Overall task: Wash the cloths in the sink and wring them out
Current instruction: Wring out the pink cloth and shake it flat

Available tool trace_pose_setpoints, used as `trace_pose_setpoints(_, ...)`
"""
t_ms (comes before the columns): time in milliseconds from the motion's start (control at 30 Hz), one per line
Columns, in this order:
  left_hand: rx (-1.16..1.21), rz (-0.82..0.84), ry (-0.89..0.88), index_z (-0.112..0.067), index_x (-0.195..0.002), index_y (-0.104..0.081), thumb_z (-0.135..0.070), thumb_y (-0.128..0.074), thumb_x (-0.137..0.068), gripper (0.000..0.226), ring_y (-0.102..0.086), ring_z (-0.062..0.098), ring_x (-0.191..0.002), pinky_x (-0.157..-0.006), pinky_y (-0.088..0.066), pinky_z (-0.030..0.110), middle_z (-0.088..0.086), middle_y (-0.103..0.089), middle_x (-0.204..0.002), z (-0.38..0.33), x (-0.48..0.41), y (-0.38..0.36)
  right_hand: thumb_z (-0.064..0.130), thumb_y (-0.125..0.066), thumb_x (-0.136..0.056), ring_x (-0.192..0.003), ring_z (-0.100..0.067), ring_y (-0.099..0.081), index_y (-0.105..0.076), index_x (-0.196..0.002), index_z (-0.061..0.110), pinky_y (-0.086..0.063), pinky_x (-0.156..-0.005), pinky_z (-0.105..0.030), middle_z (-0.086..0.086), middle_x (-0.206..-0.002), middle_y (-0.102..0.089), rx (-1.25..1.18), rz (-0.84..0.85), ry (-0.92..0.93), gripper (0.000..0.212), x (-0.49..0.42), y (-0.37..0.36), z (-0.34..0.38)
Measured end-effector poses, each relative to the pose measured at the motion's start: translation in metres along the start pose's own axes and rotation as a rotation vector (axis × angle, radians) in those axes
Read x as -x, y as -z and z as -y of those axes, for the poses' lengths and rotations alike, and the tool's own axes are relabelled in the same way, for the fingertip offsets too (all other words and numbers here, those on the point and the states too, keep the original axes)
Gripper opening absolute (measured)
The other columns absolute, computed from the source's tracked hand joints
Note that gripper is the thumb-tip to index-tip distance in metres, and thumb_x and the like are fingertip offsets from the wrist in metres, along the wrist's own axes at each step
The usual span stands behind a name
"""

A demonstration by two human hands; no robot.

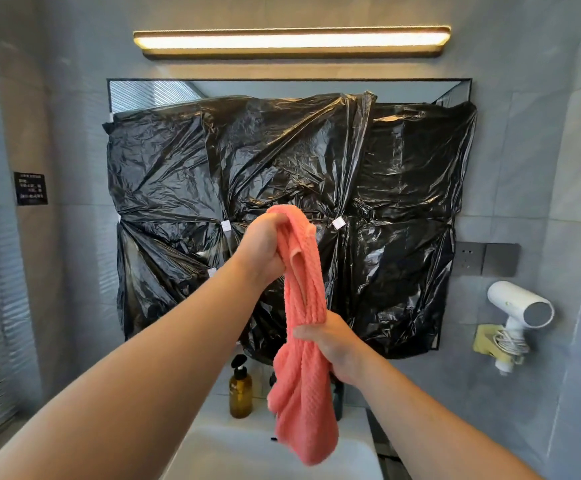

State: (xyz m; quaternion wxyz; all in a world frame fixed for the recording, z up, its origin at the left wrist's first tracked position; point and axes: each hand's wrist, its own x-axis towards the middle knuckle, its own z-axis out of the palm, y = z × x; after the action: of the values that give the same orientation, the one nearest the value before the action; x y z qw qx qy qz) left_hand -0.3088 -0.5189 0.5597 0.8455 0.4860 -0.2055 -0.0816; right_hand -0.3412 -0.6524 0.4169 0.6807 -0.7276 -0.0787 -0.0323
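Aloft, one cloth [303, 393], left hand [265, 247], right hand [336, 344]

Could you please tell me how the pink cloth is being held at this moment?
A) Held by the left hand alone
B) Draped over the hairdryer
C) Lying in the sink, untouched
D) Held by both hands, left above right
D: the left hand grips the pink cloth near its top, and the right hand grips it lower down.

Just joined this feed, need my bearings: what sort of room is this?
Likely a bathroom: a white sink below the pink cloth, a wall mirror masked with black plastic, and a wall-mounted hair dryer.
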Motion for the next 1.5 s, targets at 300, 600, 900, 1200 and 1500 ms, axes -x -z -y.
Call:
trace_pose_setpoints(300, -0.6, 0.443, 0.354, 0.002, -0.129, -0.059, 0.007, -0.062, -0.076, 0.053, -0.062, 0.036, -0.12, -0.105, -0.051, 0.049, 0.025, -0.061, -0.129, 0.005, 0.024, 0.189, 0.006, -0.063, -0.059, -0.077, -0.028, -0.066, -0.069, -0.103, 0.0, -0.055, -0.077, -0.041, -0.016, -0.085, -0.068, 0.211, -0.136, 0.069, 0.044, -0.028, 0.029, 0.058)
trace_pose_setpoints(600, -0.358, 0.343, 0.059, -0.025, -0.135, -0.053, -0.052, -0.09, -0.059, 0.089, -0.069, 0.024, -0.1, -0.086, -0.056, 0.042, 0.007, -0.071, -0.112, 0.121, 0.035, 0.16, -0.008, -0.047, -0.077, -0.078, -0.027, -0.06, -0.066, -0.102, 0.001, -0.051, -0.074, -0.036, -0.015, -0.085, -0.062, -0.081, -0.02, 0.062, 0.033, -0.067, -0.051, 0.066)
trace_pose_setpoints(900, -0.337, -0.006, 0.044, -0.014, -0.106, -0.066, 0.002, -0.078, -0.072, 0.04, -0.071, 0.024, -0.09, -0.08, -0.06, 0.041, 0.006, -0.075, -0.097, 0.117, 0.029, 0.152, 0.003, -0.05, -0.083, -0.102, -0.033, -0.06, -0.066, -0.115, 0.005, -0.047, -0.098, -0.051, -0.017, -0.103, -0.065, -0.05, -0.077, -0.087, 0.035, -0.073, -0.049, 0.066)
trace_pose_setpoints(1200, -1.583, -0.113, -0.326, -0.033, -0.089, -0.046, -0.059, -0.055, -0.078, 0.03, -0.058, 0.016, -0.084, -0.057, -0.05, 0.031, -0.01, -0.051, -0.092, 0.112, 0.003, 0.164, 0.051, -0.09, -0.063, -0.104, -0.034, -0.067, -0.067, -0.112, 0.015, -0.061, -0.082, -0.049, -0.012, -0.119, -0.066, 0.189, -0.281, -0.408, 0.064, -0.061, -0.045, 0.045)
trace_pose_setpoints(1500, -0.348, 0.575, 0.37, 0.0, -0.122, -0.054, -0.004, -0.077, -0.057, 0.069, -0.059, 0.027, -0.095, -0.08, -0.052, 0.038, 0.016, -0.059, -0.105, 0.082, 0.015, 0.164, 0.019, -0.068, -0.063, -0.072, -0.016, -0.062, -0.073, -0.072, 0.013, -0.046, -0.061, -0.028, -0.002, -0.072, -0.066, 0.147, -0.306, 0.135, 0.012, -0.063, -0.047, 0.055)
